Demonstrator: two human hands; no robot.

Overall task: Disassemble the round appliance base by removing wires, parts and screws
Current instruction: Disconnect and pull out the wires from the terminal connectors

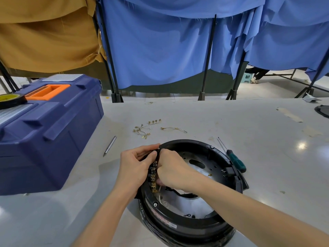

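Head view: terminal strip [153, 175] on base [195, 227] runs near-to-far.

No writing is legible; the white label [165, 222] on the round base's [187, 142] rim is too blurred.

toolbox [48, 129] blocking left, screwdriver [235, 160] right

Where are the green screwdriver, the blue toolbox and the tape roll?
green screwdriver [237, 161]: head view, on its green handle.
blue toolbox [53, 145]: head view, on its front wall.
tape roll [8, 98]: head view, on its yellowish top.
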